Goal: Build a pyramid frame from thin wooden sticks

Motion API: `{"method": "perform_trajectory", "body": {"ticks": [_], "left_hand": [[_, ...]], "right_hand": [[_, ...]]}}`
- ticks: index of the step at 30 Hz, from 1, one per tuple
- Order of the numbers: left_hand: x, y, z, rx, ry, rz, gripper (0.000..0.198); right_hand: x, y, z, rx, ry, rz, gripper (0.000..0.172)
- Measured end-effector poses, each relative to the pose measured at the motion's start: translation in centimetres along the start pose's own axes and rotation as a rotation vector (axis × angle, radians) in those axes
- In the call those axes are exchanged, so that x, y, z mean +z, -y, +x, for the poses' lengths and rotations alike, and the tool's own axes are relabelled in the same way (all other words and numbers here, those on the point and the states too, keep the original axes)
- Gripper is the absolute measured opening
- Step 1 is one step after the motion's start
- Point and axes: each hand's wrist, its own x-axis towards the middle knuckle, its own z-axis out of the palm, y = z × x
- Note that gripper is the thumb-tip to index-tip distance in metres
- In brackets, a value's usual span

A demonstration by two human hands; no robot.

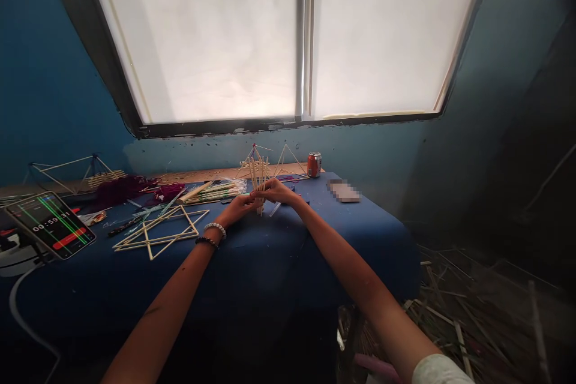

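Both my hands meet over the blue table [279, 264], gripping an upright bundle of thin wooden sticks [257, 175]. My left hand [237, 209], with bead bracelets at the wrist, is closed round the lower part of the bundle. My right hand [275, 191] is closed on the sticks just above it. The stick tops fan out above my fingers.
A flat star-shaped stick frame [157, 231] lies left of my hands. A phone [50, 224] showing a timer stands at the far left. An orange can [314, 164], more stick frames [67, 167], purple yarn [121, 187] and packets of sticks [215, 191] lie along the back. Stick scraps [463, 312] cover the floor at right.
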Motion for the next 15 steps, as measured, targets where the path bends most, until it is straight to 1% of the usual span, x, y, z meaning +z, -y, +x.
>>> {"method": "perform_trajectory", "body": {"ticks": [4, 7, 10, 12, 13, 14, 15], "left_hand": [[0.3, 0.3, 0.2, 0.027, 0.004, 0.066, 0.052], [0.6, 0.3, 0.2, 0.030, 0.009, 0.089, 0.055], [0.7, 0.2, 0.1, 0.023, 0.005, 0.099, 0.058], [0.7, 0.1, 0.1, 0.009, -0.016, 0.118, 0.055], [0.6, 0.1, 0.1, -0.001, -0.030, 0.132, 0.053], [0.5, 0.1, 0.0, -0.013, -0.044, 0.147, 0.050], [0.4, 0.1, 0.0, -0.026, -0.058, 0.164, 0.047]], "right_hand": [[0.4, 0.4, -0.1, -0.025, -0.046, -0.094, 0.061], [0.2, 1.2, -0.3, -0.011, -0.092, -0.203, 0.062], [-1.3, 2.1, -1.5, 0.059, -0.187, -0.329, 0.071], [-2.8, 2.5, -3.2, 0.149, -0.288, -0.433, 0.081], [-3.6, 2.7, -4.2, 0.203, -0.332, -0.494, 0.083], [-4.2, 2.7, -5.3, 0.255, -0.367, -0.563, 0.079], [-4.8, 2.7, -6.4, 0.306, -0.378, -0.629, 0.069]]}}
